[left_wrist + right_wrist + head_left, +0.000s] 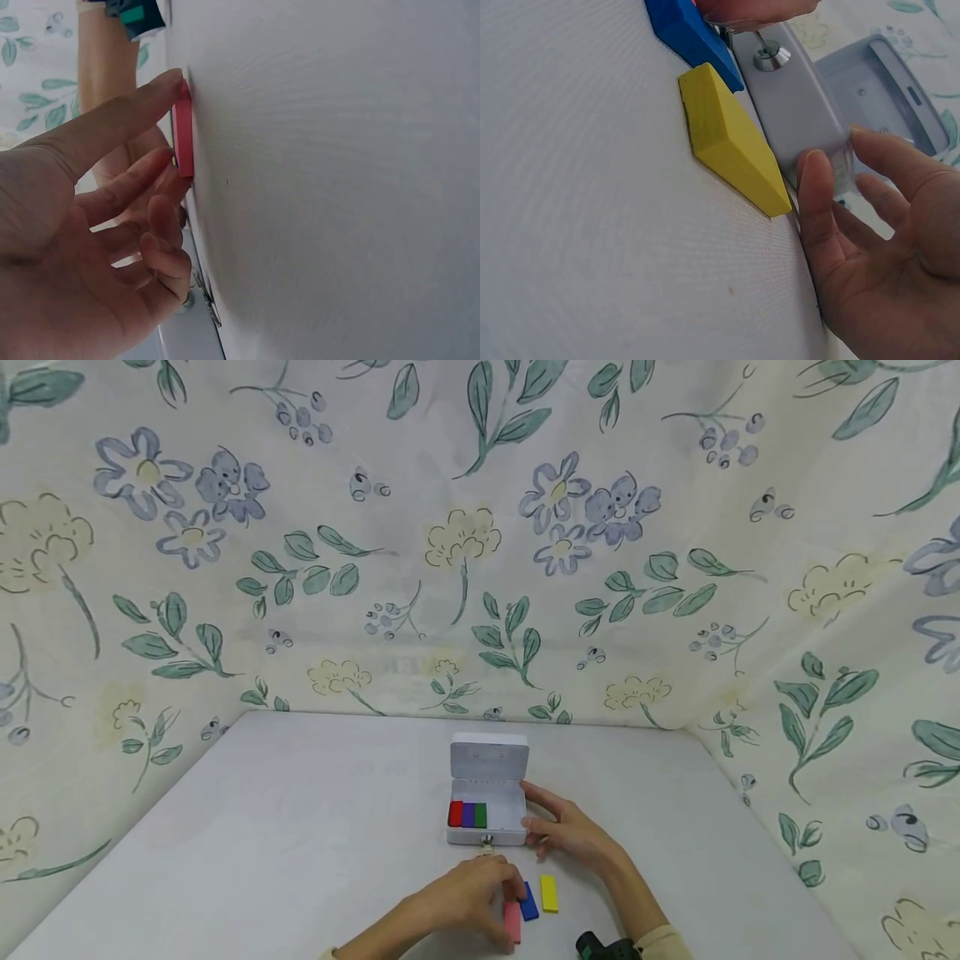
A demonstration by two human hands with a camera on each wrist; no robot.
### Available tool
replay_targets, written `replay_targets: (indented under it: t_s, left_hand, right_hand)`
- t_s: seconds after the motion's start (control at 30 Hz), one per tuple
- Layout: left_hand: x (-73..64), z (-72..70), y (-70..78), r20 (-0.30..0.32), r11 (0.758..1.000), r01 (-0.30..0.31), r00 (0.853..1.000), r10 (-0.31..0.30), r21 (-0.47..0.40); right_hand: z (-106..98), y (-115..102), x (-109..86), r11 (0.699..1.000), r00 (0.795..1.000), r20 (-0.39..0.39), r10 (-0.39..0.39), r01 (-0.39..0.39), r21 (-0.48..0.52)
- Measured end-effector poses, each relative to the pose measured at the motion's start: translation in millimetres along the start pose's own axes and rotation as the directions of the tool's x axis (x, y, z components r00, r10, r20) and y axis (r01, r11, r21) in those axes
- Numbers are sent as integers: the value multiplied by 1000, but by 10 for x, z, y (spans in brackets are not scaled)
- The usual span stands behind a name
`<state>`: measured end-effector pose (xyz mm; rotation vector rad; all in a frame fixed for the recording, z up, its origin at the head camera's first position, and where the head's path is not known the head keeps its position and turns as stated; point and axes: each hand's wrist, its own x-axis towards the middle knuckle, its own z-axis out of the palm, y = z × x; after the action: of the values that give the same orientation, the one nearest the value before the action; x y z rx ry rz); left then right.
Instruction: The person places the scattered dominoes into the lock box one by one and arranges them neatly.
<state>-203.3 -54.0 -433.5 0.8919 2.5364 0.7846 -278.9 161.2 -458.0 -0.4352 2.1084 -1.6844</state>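
My left hand [467, 893] pinches a pink block [512, 923] by its two ends, thumb at the near end and fingertip at the far one; in the left wrist view the pink block [183, 133] stays close to the tabletop. My right hand [576, 835] touches the right side of an open white metal cash box [504, 837], its fingers loosely bent around the front corner. Red [456, 814], purple [468, 815] and green [481, 815] blocks stand side by side in the box's left part. A blue block [529, 902] and a yellow block [549, 893] lie in front.
The box's lid [489, 760] stands raised at the back. A key sits in the front lock [771, 56], with more metal hanging below it. White tabletop [300, 810] spreads around, with flowered cloth [405, 610] behind and at both sides. A dark device [603, 946] is on the right wrist.
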Motion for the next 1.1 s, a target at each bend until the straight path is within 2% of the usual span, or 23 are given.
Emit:
replay_targets:
  t_s: [0.13,0.37,0.63,0.73,0.97,1.1]
  left_hand:
    - [5,9,-3,-3,1000,1,1000,-2,-23]
    - [12,25,-30,-18,1000,-19,1000,19,-7]
    - [-20,-4,-26,-14,993,54,998,-55,-102]
    - [-32,-28,-12,-24,990,64,997,-67,-128]
    - [-35,-45,-27,-93,999,4,996,-9,-54]
    - [-29,-60,-48,-106,999,-9,994,4,-50]
  right_hand:
    - [-2,1,-5,1000,1000,2,-5,5,-2]
    - [-11,9,3,1000,1000,7,-9,9,1]
    - [-26,31,18,1000,1000,13,-7,7,7]
    - [-33,46,23,1000,1000,16,-13,13,10]
    - [-25,47,22,1000,1000,21,-19,19,16]
    - [-17,26,17,1000,1000,16,-19,19,10]
